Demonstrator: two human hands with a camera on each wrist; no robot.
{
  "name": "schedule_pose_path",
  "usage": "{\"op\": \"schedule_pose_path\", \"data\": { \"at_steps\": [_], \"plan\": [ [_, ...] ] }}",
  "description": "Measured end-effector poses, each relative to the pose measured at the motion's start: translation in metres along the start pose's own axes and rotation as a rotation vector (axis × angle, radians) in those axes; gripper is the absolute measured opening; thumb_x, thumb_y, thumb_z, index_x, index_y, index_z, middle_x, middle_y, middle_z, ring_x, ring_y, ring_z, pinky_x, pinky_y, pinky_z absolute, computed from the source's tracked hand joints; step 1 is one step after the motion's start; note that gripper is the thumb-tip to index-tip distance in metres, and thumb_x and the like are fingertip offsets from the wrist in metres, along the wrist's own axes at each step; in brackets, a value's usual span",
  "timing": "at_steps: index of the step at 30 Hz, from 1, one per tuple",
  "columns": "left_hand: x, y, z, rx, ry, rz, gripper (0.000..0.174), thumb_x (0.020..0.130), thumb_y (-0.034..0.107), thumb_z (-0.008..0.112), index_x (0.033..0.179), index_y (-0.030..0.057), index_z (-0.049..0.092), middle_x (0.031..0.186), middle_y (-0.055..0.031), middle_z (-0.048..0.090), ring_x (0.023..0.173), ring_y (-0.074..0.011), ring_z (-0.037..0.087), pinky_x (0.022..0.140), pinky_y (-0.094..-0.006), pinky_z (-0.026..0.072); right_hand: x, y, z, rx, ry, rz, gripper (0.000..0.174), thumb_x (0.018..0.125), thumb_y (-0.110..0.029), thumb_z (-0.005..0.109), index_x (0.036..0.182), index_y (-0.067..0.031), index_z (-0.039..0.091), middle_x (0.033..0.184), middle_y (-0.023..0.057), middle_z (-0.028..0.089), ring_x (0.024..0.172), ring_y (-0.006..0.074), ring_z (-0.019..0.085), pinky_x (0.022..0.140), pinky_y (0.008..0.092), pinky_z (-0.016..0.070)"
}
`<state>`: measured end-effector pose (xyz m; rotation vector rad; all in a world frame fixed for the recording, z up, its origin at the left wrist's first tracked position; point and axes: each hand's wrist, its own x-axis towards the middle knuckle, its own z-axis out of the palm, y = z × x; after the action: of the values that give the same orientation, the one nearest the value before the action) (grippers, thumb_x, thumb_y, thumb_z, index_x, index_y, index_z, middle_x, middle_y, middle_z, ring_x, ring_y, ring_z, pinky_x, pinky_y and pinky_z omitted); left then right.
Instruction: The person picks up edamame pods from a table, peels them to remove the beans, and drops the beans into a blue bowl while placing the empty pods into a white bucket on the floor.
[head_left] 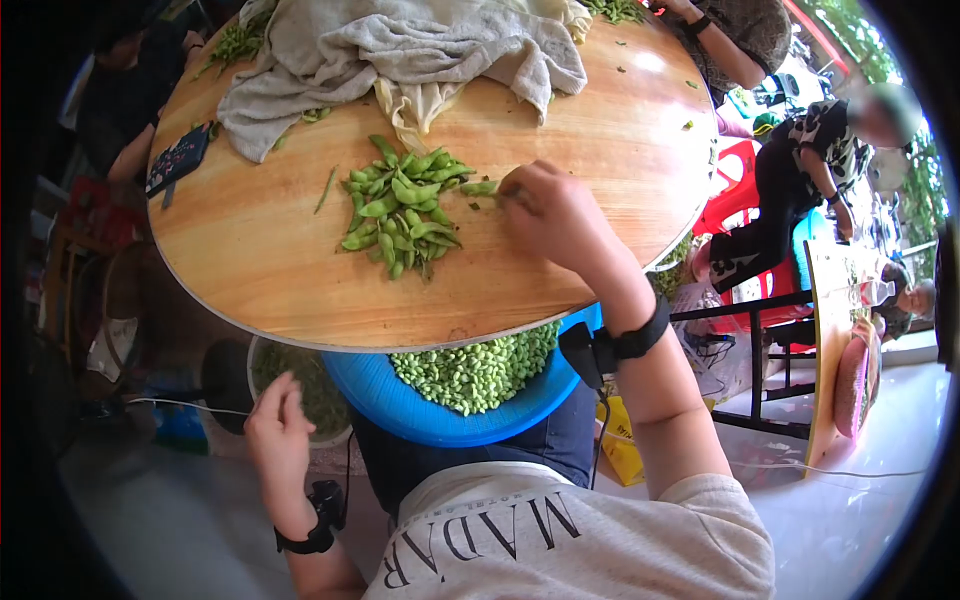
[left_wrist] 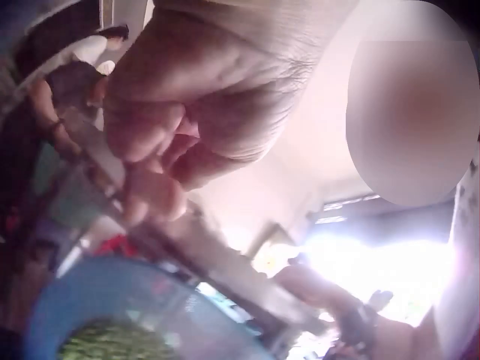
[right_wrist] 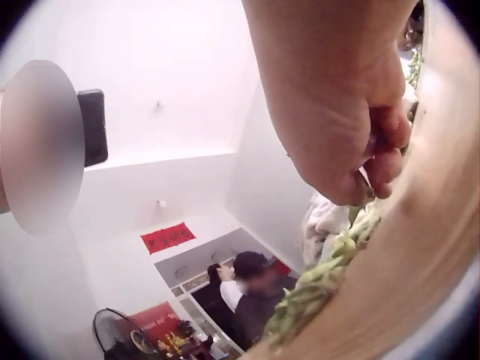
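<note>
On the round wooden table lies a pile of green bean pods (head_left: 402, 208). My right hand (head_left: 560, 215) is right of it, thumb and fingers pinching a pod (head_left: 480, 188); the right wrist view shows this hand (right_wrist: 345, 127) low over the tabletop with a bit of green at its fingertips. My left hand (head_left: 280, 435) is off the table, above a container of green scraps (head_left: 310, 385). Its fingers are loosely bent in the left wrist view, where the hand (left_wrist: 202, 97) shows nothing held. A blue basin (head_left: 455, 425) of shelled beans (head_left: 480, 372) is between my arms.
A grey cloth (head_left: 330, 60) covers the far part of the table (head_left: 270, 290). A dark phone-like object (head_left: 178, 160) lies at the left edge. Other people sit around the table, and a person in a patterned top (head_left: 815, 150) is at the right.
</note>
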<state>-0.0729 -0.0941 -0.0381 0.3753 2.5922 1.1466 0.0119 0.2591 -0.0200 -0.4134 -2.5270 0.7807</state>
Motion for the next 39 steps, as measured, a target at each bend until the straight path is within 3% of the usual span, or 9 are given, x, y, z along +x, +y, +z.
{"op": "schedule_pose_path", "data": {
  "at_steps": [6,10,12,13,19,22,25,28,39],
  "plan": [
    [-0.004,0.104,0.052,-0.215,-0.143,0.686,0.023,0.076,-0.010,0.056,0.098,-0.0029,0.061,0.100,-0.0100,0.058,0.060,-0.0080,0.054,0.049,-0.0189,0.0427,-0.030,-0.036,-0.034,0.214,-0.166,0.036,0.011,0.072,-0.008,0.060,0.081,-0.0015,0.059,0.073,0.0157,0.058,0.069,0.0330,0.057,0.062,0.0363,0.0457],
    [-0.001,0.124,0.083,-0.202,-0.328,0.844,0.025,0.074,-0.007,0.061,0.098,-0.0028,0.061,0.087,-0.0088,0.061,0.064,-0.0122,0.056,0.052,-0.0234,0.0424,-0.064,-0.058,-0.040,0.362,-0.338,-0.067,0.012,0.070,-0.005,0.064,0.081,-0.0014,0.060,0.073,0.0124,0.058,0.068,0.0277,0.057,0.060,0.0327,0.0452],
    [-0.006,0.119,0.086,-0.276,-0.487,0.712,0.019,0.075,-0.003,0.062,0.094,-0.0025,0.062,0.077,-0.0098,0.061,0.060,-0.0154,0.057,0.051,-0.0256,0.0432,-0.074,-0.062,-0.043,0.389,-0.372,-0.106,0.015,0.069,-0.003,0.068,0.082,-0.0021,0.061,0.074,0.0088,0.059,0.067,0.0206,0.058,0.059,0.0284,0.0446],
    [-0.008,0.118,0.086,-0.311,-0.565,0.644,0.017,0.075,-0.001,0.063,0.092,-0.0023,0.062,0.072,-0.0102,0.061,0.058,-0.0169,0.057,0.051,-0.0268,0.0435,-0.078,-0.064,-0.043,0.431,-0.368,-0.082,0.013,0.069,-0.006,0.066,0.080,-0.0013,0.059,0.072,0.0127,0.057,0.067,0.0291,0.057,0.058,0.0336,0.0447],
    [-0.022,0.113,0.081,-0.702,-0.881,0.014,0.010,0.079,-0.002,0.060,0.089,-0.0035,0.063,0.066,-0.0048,0.062,0.044,-0.0047,0.048,0.038,-0.0178,0.0370,-0.097,-0.055,-0.035,0.646,-0.359,-0.131,0.015,0.070,-0.006,0.069,0.082,-0.0020,0.061,0.071,0.0095,0.057,0.066,0.0234,0.057,0.059,0.0305,0.0435],
    [-0.026,0.112,0.079,-0.738,-0.890,-0.013,0.011,0.079,-0.001,0.060,0.090,-0.0045,0.062,0.068,-0.0069,0.063,0.044,-0.0055,0.049,0.038,-0.0181,0.0369,-0.105,-0.056,-0.032,0.612,-0.295,-0.146,0.014,0.073,-0.007,0.068,0.083,-0.0003,0.062,0.071,0.0055,0.057,0.067,0.0177,0.056,0.059,0.0291,0.0434],
    [-0.033,0.109,0.080,-0.730,-0.759,0.044,0.013,0.079,-0.001,0.061,0.091,-0.0041,0.062,0.070,-0.0074,0.063,0.045,-0.0054,0.049,0.038,-0.0179,0.0369,-0.118,-0.052,-0.031,0.826,-0.211,0.188,0.015,0.083,-0.014,0.061,0.085,0.0008,0.061,0.067,0.0007,0.054,0.062,0.0110,0.053,0.055,0.0253,0.0418],
    [-0.041,0.103,0.085,-0.688,-0.621,0.167,0.013,0.078,-0.001,0.062,0.091,-0.0029,0.063,0.072,-0.0067,0.064,0.045,-0.0050,0.049,0.039,-0.0174,0.0361,-0.126,-0.060,-0.031,1.045,-0.475,0.485,0.028,0.091,-0.024,0.050,0.087,0.0012,0.060,0.063,-0.0020,0.050,0.058,0.0063,0.047,0.050,0.0211,0.0384],
    [-0.048,0.088,0.092,-0.304,-0.338,0.468,0.008,0.070,-0.005,0.066,0.076,-0.0037,0.060,0.061,-0.0062,0.057,0.050,-0.0081,0.050,0.046,-0.0221,0.0385,-0.130,-0.073,-0.008,1.081,-0.583,0.532,0.036,0.093,-0.033,0.044,0.091,-0.0002,0.058,0.060,-0.0015,0.046,0.053,0.0060,0.042,0.046,0.0211,0.0363]
  ]
}}
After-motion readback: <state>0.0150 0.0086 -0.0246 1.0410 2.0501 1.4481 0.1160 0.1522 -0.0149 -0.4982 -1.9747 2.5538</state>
